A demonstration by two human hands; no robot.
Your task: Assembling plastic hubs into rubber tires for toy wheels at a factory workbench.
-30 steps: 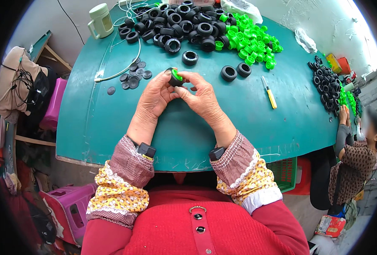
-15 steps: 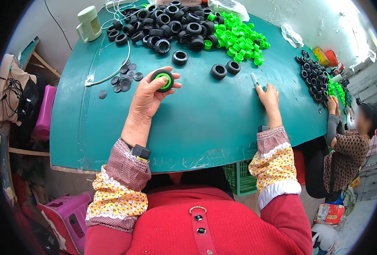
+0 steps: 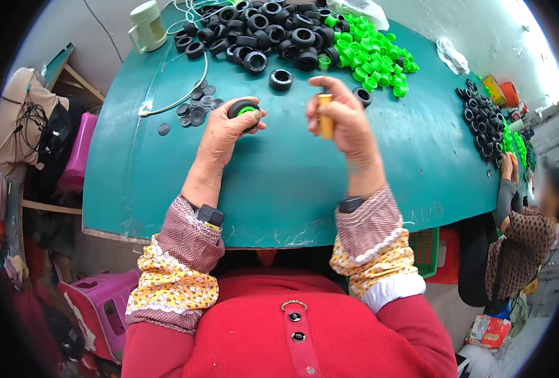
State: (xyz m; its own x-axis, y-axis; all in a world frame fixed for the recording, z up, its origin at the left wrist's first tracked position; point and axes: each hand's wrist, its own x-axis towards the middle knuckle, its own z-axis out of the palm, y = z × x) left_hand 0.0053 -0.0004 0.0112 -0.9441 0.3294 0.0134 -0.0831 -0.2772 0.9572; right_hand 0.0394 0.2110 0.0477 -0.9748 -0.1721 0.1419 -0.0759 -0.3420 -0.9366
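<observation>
My left hand (image 3: pixel 219 129) holds a small toy wheel (image 3: pixel 248 111), a black tyre with a bright green hub, the thumb pressed on the hub. Opposite it, my right hand (image 3: pixel 352 123) is raised over the table, its fingers closed round a hand tool with a short yellow handle (image 3: pixel 325 121). Motion blurs the tool's upper end, so its exact kind is unclear. Flat black discs (image 3: pixel 197 115) lie scattered left of my left hand. One loose tyre (image 3: pixel 281 79) rests beyond my hands, and another tyre (image 3: pixel 362 96) shows partly behind my right hand.
Heaped at the back of the green table (image 3: pixel 279 183) are black tyres (image 3: pixel 254 38) and green hubs (image 3: pixel 377 60). A pale lidded mug (image 3: pixel 147 28) and a white cable (image 3: pixel 194 93) are at the back left. A co-worker (image 3: pixel 525 233) sits at the far right by another tyre pile (image 3: pixel 481 123).
My right hand has moved left and lifted the tool from the table, toward the wheel. The left hand stays nearly in place, with the wheel tilted. The view has shifted slightly.
</observation>
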